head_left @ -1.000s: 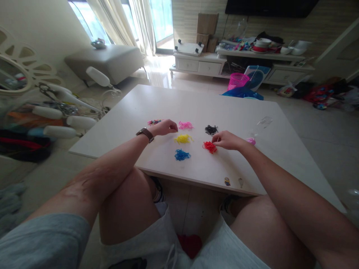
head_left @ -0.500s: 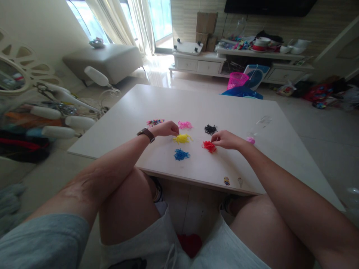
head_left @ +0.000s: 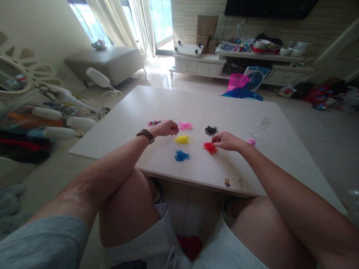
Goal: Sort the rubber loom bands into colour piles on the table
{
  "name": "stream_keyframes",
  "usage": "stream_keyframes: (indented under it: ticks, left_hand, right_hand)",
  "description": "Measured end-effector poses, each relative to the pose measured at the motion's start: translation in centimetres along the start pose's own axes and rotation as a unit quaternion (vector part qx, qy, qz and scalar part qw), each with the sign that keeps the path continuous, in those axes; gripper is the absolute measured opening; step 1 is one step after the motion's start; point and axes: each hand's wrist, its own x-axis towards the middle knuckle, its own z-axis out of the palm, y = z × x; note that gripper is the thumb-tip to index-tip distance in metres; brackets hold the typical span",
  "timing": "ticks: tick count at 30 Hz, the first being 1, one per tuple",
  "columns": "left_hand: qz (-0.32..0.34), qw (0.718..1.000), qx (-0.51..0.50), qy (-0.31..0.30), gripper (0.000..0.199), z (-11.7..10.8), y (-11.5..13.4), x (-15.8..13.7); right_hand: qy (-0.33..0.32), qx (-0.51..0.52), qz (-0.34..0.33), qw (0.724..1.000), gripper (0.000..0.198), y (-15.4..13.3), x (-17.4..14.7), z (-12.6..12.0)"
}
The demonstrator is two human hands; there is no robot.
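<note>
Small piles of rubber bands lie on the white table (head_left: 238,112). My left hand (head_left: 167,128), with a watch on the wrist, is closed in a pinch just above and left of the yellow rubber bands (head_left: 182,140). What its fingertips hold is too small to make out. At the right edge of the red rubber bands (head_left: 209,148), my right hand (head_left: 226,141) is pinched, its fingertips touching the pile; any band between them is hidden. Pink (head_left: 185,126), black (head_left: 211,130) and blue rubber bands (head_left: 182,155) form separate piles. Mixed-colour bands (head_left: 153,123) are partly behind my left hand.
A clear plastic container (head_left: 263,122) and a small pink item (head_left: 251,142) lie right of my right hand. A small cartoon figure (head_left: 227,182) and a pale charm-like piece (head_left: 240,183) are by the near edge. A pink basket (head_left: 237,81) stands beyond the table.
My left hand has lifted slightly away from the yellow pile, its fingertips now a little above it. My right hand stays at the red pile. The whole view has shifted slightly.
</note>
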Motion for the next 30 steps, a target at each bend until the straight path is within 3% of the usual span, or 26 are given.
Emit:
stream_keyframes:
  ticks: [5,11,15,23,30]
  left_hand:
    - [0.024,1.000,-0.006,-0.005,0.017,0.5,2.1,-0.2]
    - [0.120,0.993,0.025,0.001,0.016,2.0,6.0,-1.0]
    - [0.174,0.984,0.031,-0.009,0.016,3.1,7.9,-1.4]
    - [0.188,0.982,0.008,-0.026,0.014,4.4,8.6,-1.2]
    - [0.182,0.983,-0.015,-0.026,0.013,4.5,8.4,-1.1]
  right_hand:
    - [0.030,0.018,-0.029,0.999,0.013,-1.1,0.0,0.5]
    - [0.105,0.010,-0.128,0.986,0.014,-4.0,0.5,2.0]
    - [0.121,0.006,-0.169,0.978,0.016,-5.0,0.5,2.7]
    - [0.133,-0.006,-0.200,0.971,0.016,-5.0,0.5,2.9]
    - [0.137,-0.027,-0.187,0.972,0.015,-5.5,0.3,3.0]
